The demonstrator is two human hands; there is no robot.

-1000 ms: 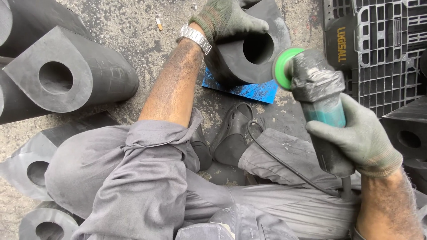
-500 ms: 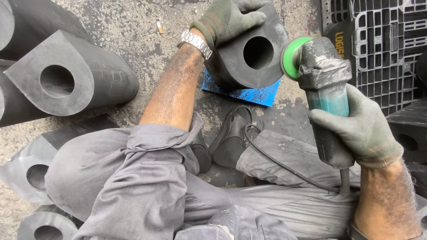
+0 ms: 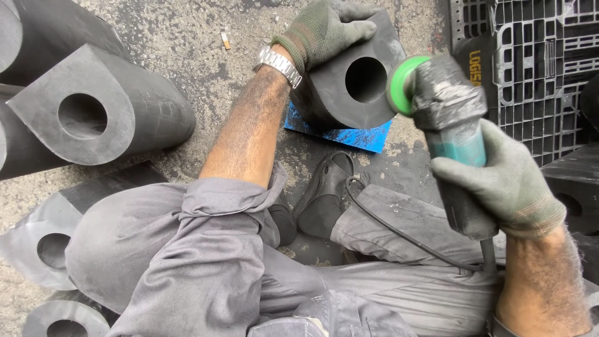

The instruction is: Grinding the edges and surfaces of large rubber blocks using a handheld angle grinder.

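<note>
the left hand [image 3: 327,28], in a worn green-grey glove, is closed over the top edge of a black rubber block [image 3: 349,81], fingers curled across its upper face. a metal wristwatch [image 3: 279,64] sits on that wrist. the block stands on the concrete floor [image 3: 181,37], with its round hole facing the camera, and its lower edge rests on a blue sheet [image 3: 340,134] that lies flat on the floor.

the right hand [image 3: 505,181], gloved the same way, is wrapped tight around the dark handle of an angle grinder [image 3: 452,134]. the grinder has a teal body and a dusty grey head, and its green disc [image 3: 402,84] is just beside the right edge of the block; whether the disc touches the rubber cannot be told. a black cable [image 3: 399,237] runs from the back of the grinder across the person's grey trouser leg [image 3: 412,218].

a black shoe [image 3: 327,193] lies just below the blue sheet, between the knees. more black rubber blocks with round holes lie on the left: one big one [image 3: 100,112] on its side, well apart from the held block, and others at the lower left corner [image 3: 43,246]. a dark plastic pallet [image 3: 530,68] fills the upper right, near the grinder's head. a small cigarette butt [image 3: 225,40] lies on the floor near the left hand.
</note>
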